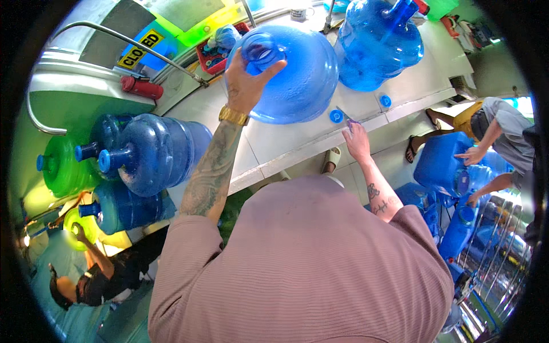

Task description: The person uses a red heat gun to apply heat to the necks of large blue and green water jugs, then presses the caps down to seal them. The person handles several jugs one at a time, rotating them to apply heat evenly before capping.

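Observation:
A large round blue water jug [303, 74] stands on the tiled counter [257, 150], its uncapped mouth facing up. My left hand [246, 83] grips it by the neck, thumb on one side and fingers on the other. Close to the counter's front edge, my right hand [357, 141] is closed around a small knife-like tool [353, 122] with a purplish handle. Its thin tip points toward a blue cap [336, 116] lying on the counter. A second blue cap [385, 101] lies farther right. Behind that cap is another blue water jug [380, 51] with a capped neck.
Several blue jugs [163, 154] and a green one [60, 164] lie stacked at left. A red basket [213, 60], a red bottle [141, 87] and a metal rail [134, 43] are behind. At right, another person handles a square blue container [441, 160]; someone else works at lower left.

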Tool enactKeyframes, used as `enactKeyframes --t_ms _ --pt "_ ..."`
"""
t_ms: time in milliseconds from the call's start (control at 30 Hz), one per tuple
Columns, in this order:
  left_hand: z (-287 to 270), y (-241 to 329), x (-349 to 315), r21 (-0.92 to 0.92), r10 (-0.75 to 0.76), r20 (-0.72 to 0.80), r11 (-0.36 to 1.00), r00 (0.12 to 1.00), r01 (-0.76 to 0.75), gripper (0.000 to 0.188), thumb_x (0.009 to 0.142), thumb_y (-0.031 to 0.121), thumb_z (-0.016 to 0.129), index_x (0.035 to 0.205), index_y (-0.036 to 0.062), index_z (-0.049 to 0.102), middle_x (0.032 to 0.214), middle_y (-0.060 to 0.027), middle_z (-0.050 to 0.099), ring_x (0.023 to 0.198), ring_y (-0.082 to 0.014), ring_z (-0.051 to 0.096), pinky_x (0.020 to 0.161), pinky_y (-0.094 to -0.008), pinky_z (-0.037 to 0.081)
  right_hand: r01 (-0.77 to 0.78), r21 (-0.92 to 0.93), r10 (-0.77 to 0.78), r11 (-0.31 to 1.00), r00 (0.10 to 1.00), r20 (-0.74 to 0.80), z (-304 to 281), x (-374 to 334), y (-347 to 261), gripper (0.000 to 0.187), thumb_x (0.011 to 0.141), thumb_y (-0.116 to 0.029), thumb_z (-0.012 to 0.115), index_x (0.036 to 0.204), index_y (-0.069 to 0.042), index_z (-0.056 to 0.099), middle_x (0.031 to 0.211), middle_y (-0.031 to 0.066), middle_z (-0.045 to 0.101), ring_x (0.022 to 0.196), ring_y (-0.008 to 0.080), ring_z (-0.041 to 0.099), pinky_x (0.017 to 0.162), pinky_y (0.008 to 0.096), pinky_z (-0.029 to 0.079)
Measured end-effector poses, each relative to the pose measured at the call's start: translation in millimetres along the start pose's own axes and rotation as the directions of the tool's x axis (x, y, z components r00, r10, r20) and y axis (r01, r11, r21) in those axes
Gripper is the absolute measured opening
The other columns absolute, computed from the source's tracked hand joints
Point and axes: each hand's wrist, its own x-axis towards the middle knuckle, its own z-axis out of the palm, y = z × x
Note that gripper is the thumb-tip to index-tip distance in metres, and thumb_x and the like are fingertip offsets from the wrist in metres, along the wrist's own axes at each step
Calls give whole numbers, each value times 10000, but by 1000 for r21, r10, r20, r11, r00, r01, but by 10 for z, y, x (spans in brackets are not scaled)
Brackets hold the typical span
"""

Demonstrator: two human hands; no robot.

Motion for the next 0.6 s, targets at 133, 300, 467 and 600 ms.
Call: enactKeyframes --t_ms 133,300,467,600 --pt "-734 -399 -167 -513 -194 -80 849 978 127 502 836 296 831 1204 26 623 1214 -108 675 1063 -173 645 928 -336 532 -259 293 277 920 961 -19 -393 -157 -345 501 1020 -439 508 1243 1 598 1201 206 631 1089 347 602 946 406 463" --pt "-1154 -1482 -733 -873 -562 249 222 788 435 709 894 607 633 1300 27 591 1304 -122 641 1159 -251 622 1040 -433 477 -111 628 246 770 960 -132 -1555 122 -1181 589 1068 -475 374 1074 44 653 944 183 691 893 272 626 864 370 467" --pt "-525 -2016 -1473 -915 -560 330 8 760 403 624 992 559 501 1373 67 545 1299 -110 638 1189 -284 606 1067 -475 459 -41 194 77 980 980 -182 -2506 390 -2361 551 1062 -463 402 1128 20 657 899 184 636 885 305 620 825 386 469" --pt "-140 -1797 -1812 -912 -484 410 -224 773 343 402 1032 300 511 1358 69 553 1318 -100 620 1179 -273 599 1078 -460 450 198 92 -177 976 964 -199 -2764 430 -3100 496 1027 -447 505 1190 -11 675 1134 181 643 1074 324 612 959 397 459"
